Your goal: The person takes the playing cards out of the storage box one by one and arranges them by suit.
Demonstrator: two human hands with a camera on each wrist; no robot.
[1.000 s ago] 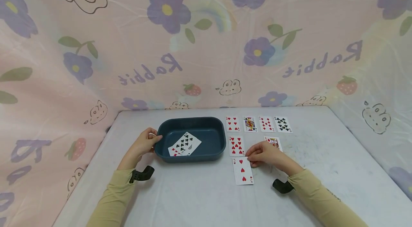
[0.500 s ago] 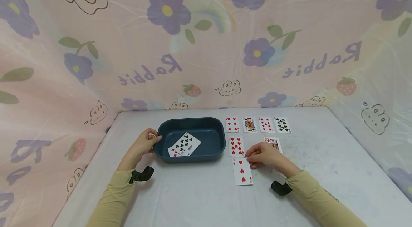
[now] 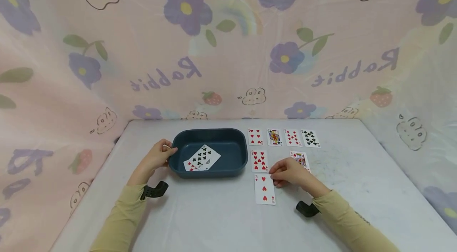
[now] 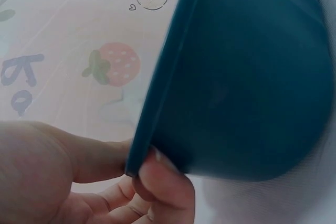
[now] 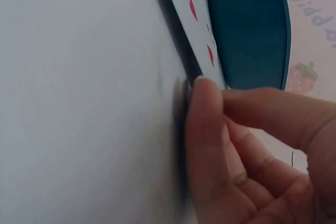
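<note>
My left hand (image 3: 156, 157) pinches the left rim of a dark blue rectangular tub (image 3: 232, 152), thumb on one side of the rim and fingers on the other in the left wrist view. Two cards lie overlapped in the tub; a black clubs card (image 3: 205, 157) covers most of a red diamonds card (image 3: 189, 166). My right hand (image 3: 294, 175) pinches a three of hearts playing card (image 3: 264, 192) by its upper right corner, between thumb and fingers. In the right wrist view the card (image 5: 191, 14) stands at a slant, with a dark shadow along its edge.
Above the three lies another hearts card (image 3: 259, 161). A row at the back holds a hearts card (image 3: 256, 137), a spade face card (image 3: 275, 137), a diamonds card (image 3: 293, 137) and a clubs card (image 3: 310, 138). My right hand partly hides a red face card (image 3: 301, 159).
The head view has shifted slightly, so everything sits a little further left. Both hands keep their grips on the tub and the three of hearts.
</note>
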